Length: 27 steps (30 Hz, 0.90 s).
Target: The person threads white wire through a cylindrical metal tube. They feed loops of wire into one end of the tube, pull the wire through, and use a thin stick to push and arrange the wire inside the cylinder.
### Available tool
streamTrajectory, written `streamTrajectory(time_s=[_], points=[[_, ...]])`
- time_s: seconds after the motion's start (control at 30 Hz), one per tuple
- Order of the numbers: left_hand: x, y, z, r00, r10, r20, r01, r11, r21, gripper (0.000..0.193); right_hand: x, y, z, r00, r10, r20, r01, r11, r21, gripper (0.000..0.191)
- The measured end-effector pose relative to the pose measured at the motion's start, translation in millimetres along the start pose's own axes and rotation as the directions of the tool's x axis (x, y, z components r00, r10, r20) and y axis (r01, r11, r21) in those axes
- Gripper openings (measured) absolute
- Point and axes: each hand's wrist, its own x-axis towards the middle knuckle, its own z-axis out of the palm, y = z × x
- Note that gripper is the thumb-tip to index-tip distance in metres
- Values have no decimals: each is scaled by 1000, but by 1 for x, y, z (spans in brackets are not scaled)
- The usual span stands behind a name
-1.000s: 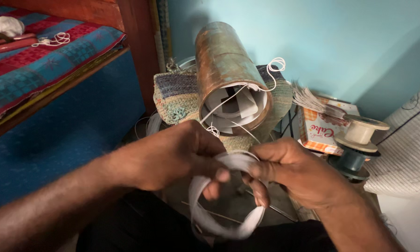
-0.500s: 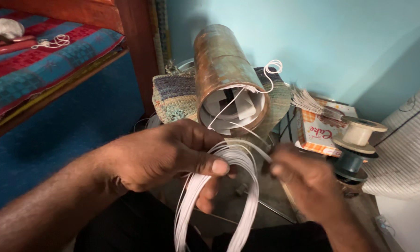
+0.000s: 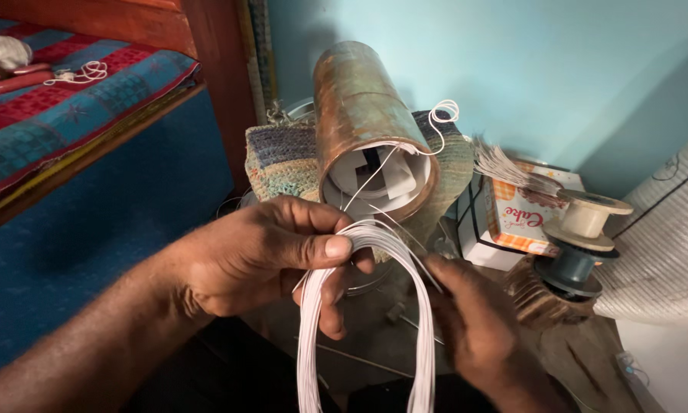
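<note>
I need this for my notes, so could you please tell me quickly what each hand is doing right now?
Left hand: closed, pinching the top of the white cord loop.
Right hand: on the loop's right side; grip cannot be told.

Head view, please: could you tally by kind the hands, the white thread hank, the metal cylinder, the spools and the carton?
Hands: 2 (left hand, right hand)
White thread hank: 1
Metal cylinder: 1
Spools: 2 (cream spool, grey spool)
Carton: 1
Total: 7

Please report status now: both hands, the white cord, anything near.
Left hand pinches top of white cord loop. Right hand touches loop's right side. Copper-coloured tube right behind, nothing blocking.
</note>
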Motion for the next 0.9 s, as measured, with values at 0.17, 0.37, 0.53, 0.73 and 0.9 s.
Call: streamTrajectory(time_s=[0.17, 0.37, 0.53, 0.73, 0.9], points=[[4, -6, -2, 1000, 7, -3, -8, 995, -100, 35, 15, -22, 8, 992, -119, -43, 119, 993, 8, 63], [12, -5, 0, 980, -43, -193, 34, 998, -53, 37, 27, -32, 15, 991, -32, -127, 24, 998, -61, 40], [17, -6, 14, 956, -17, -293, 7, 999, -33, 34, 28, -37, 19, 963, 195, -186, -193, 981, 29, 29], [2, -27, 28, 497, 850, -175, -249, 333, 910, 42, 27, -44, 14, 755, 640, -146, -552, 739, 386, 43], [1, -64, 39, 609, 251, -753, -240, 962, 127, 47, 26, -35, 16, 695, 713, -93, -490, 564, 664, 51]])
